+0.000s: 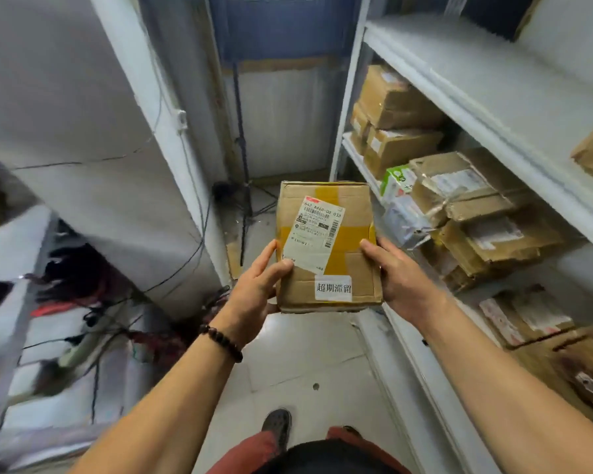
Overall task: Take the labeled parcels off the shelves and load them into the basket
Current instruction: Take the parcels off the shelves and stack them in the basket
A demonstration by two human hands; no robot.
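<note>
Head view, nearest first: red shorts and a dark shoe show at the bottom edge, standing on a pale tiled floor. Both bare forearms reach forward from there, and a dark beaded bracelet circles the left wrist.

The left hand grips the near left edge of a flat cardboard parcel, its thumb lying on the top face and touching the lower corner of the shipping label. The right hand grips the right edge, thumb on top; the fingers of both hands go underneath, out of sight. The parcel is held in the air above the floor, top face up, just left of the shelving. Yellow tape crosses it, and a small white sticker with printed characters sits near its closest edge.

To the right stands a white shelving unit. Its middle level holds crumpled cardboard boxes with labels, stacked loosely, and a green-and-white packet just beside them. More brown boxes sit stacked at the far end.

To the left, blurred, dark cables hang tangled low by a grey wall. Farthest off, a black tripod stand rises in the corner.
</note>
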